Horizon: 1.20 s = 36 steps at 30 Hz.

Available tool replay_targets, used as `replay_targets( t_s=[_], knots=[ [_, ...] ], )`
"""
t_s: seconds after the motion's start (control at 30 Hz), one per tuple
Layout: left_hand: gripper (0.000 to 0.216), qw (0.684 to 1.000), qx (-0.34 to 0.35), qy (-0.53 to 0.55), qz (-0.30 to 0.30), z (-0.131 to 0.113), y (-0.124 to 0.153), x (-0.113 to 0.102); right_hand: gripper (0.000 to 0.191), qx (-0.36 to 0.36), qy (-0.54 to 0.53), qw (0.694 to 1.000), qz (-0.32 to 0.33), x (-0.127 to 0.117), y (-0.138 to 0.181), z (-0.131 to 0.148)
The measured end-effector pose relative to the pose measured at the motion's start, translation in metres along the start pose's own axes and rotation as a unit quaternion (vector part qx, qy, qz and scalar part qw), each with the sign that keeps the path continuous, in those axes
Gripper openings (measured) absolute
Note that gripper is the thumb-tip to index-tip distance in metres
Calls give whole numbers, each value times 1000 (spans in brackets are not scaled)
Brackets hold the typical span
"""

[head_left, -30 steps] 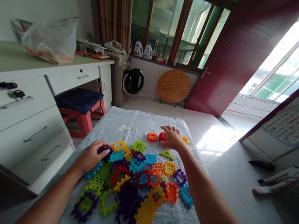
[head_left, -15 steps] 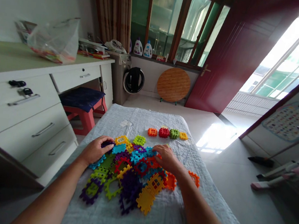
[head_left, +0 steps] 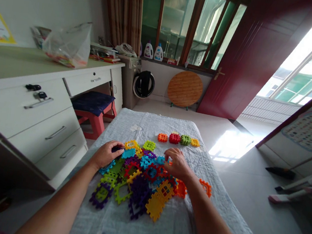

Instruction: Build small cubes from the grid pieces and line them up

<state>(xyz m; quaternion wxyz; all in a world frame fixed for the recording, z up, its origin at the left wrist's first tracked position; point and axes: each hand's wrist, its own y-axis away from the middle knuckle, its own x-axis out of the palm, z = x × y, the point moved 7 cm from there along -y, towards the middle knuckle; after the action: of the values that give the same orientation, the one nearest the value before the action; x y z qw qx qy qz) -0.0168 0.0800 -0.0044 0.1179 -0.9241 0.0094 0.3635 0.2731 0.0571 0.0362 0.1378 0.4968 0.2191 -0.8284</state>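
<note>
A heap of plastic interlocking building blocks (head_left: 140, 189), with toothed edges in purple, green, blue, red, yellow and orange, lies on a cloth-covered table (head_left: 119, 228). At the heap's left edge my left hand (head_left: 107, 154) is closed around a dark purple block (head_left: 116, 149), partly hidden by the fingers. Over the right side, my right hand (head_left: 178, 162) has bent fingers pointing down, close to a light blue block (head_left: 160, 160). What lies under those fingertips is mostly hidden. Farther back stands a row of joined blocks: orange (head_left: 162, 137), red (head_left: 174, 138), green (head_left: 185, 140) and yellow (head_left: 195, 142).
A loose orange block (head_left: 205, 187) lies beside my right forearm. Left of the table are a blue-topped stool (head_left: 93, 103) and a white desk (head_left: 40, 118) with drawers. A washing machine (head_left: 129, 77) and a round wooden tabletop (head_left: 184, 89) stand by the far wall.
The view has turned slightly left. My right hand has lifted a little and its fingers have drawn back slightly from the light blue block. My left hand stays on the purple block.
</note>
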Motion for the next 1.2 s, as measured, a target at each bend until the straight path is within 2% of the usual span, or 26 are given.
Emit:
replay_targets(
  t_s=[0.13,0.23,0.33,0.4,0.6,0.77,0.93,1.07,1.2],
  knots=[
    [36,1000,2,-8,-4,-2,0,-1,25,-42,-24,999,-11,0,-6,17],
    [36,1000,8,-12,-6,-4,1,-1,41,-81,-40,996,16,11,-9,27],
    [35,1000,13,-17,-6,-5,1,-2,49,-95,-45,994,42,21,-11,32],
    [34,1000,15,-19,-6,-6,2,-2,47,-93,-46,994,46,24,-11,31],
    [31,1000,18,-18,-10,-6,1,-2,20,-88,-65,994,32,19,-8,27],
    [32,1000,19,-17,-10,-2,0,0,14,-99,-115,988,9,11,-3,28],
    [32,1000,21,-20,-10,-1,0,0,9,-63,-156,984,-61,-4,-4,16],
    [31,1000,20,-17,-12,-2,0,-1,13,20,-161,977,-140,-14,-2,-6],
    [31,1000,21,-15,-15,-2,0,-1,17,97,-185,961,-181,-13,1,-27]
  ],
)
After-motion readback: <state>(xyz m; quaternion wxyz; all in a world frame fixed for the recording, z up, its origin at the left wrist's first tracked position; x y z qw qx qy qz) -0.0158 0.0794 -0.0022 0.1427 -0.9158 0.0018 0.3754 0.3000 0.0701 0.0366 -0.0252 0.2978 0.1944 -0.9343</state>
